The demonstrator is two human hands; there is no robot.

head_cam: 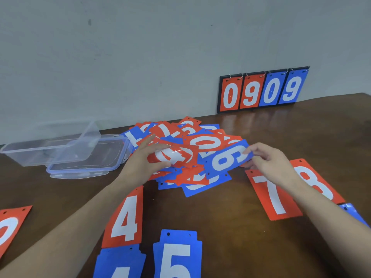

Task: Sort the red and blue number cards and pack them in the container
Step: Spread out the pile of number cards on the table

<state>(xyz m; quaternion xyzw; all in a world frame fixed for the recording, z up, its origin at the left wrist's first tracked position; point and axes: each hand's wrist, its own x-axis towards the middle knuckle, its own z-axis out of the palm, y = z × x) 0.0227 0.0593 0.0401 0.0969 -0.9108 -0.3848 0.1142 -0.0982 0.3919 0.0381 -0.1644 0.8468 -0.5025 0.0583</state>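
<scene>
A mixed pile of red and blue number cards [202,141] lies mid-table. My right hand [267,159] pinches a blue 6 card [226,158] by its right end, lifted over the pile. My left hand [144,159] holds a red card [174,156] at the pile's left side. Laid out flat nearer to me are a red 4 [125,217], a blue 4 [120,263], a blue 5 [177,255], a red 7 [271,195], a red 8 [313,181] and a red 0 [10,227]. The clear plastic container [40,151] stands at the left.
The container's clear lid [94,157] with blue seal lies next to it. A black scoreboard [263,90] reading 0909 leans on the wall at the back. Another blue card [353,213] pokes out at the right edge. Brown tabletop shows between the laid-out cards.
</scene>
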